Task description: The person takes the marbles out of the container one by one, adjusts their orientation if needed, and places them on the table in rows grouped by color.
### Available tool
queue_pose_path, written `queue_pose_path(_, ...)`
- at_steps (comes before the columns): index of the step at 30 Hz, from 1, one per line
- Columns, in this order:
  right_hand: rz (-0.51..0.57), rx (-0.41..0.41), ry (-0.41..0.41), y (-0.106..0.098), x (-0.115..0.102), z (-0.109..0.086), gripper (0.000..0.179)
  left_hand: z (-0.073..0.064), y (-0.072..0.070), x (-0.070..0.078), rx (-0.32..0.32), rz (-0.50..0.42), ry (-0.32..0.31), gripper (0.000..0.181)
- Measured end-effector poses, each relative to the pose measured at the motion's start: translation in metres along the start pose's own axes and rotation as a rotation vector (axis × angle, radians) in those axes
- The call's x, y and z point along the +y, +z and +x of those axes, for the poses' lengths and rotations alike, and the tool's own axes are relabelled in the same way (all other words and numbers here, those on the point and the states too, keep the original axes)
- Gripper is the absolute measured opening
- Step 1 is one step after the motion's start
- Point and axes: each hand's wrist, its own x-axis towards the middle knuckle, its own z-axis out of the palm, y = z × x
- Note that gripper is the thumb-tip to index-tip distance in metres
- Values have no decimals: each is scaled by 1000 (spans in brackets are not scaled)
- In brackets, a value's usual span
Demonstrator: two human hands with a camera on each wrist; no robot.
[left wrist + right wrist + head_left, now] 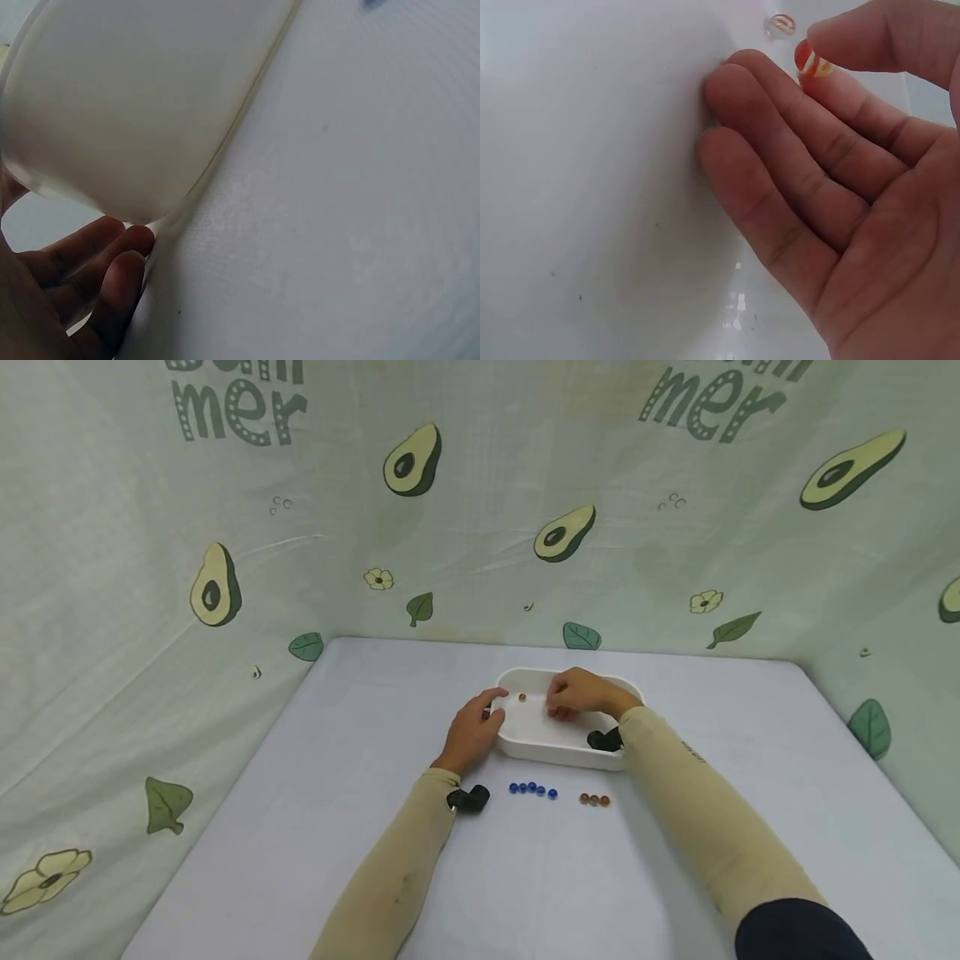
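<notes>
A white oval tray [551, 753] stands toward the back of the table. My left hand [471, 732] holds its left end; in the left wrist view the fingers [124, 277] curl against the tray's outer wall [142, 112]. Inside the tray, my right hand [573, 693] pinches an orange-and-clear marble [812, 61] between thumb and index finger, the other fingers loosely bent. Another orange-streaked marble [522, 697] lies on the tray floor left of that hand, also seen in the right wrist view as a small clear marble [781, 26].
In front of the tray, several blue marbles [532, 787] form a row on the white table [525, 877]. To their right sit three orange-brown marbles [594, 800] in a short row. A patterned cloth [480, 543] hangs behind the table.
</notes>
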Motion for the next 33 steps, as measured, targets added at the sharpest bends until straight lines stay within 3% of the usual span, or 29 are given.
queue_pose_path(10, 71, 50, 15, -11, -3, -17, 13, -3, 0, 2, -5, 12, -17, 42)
queue_pose_path(33, 189, 175, -36, -41, -13, -48, 18, -3, 4, 1, 19, 31, -10, 41)
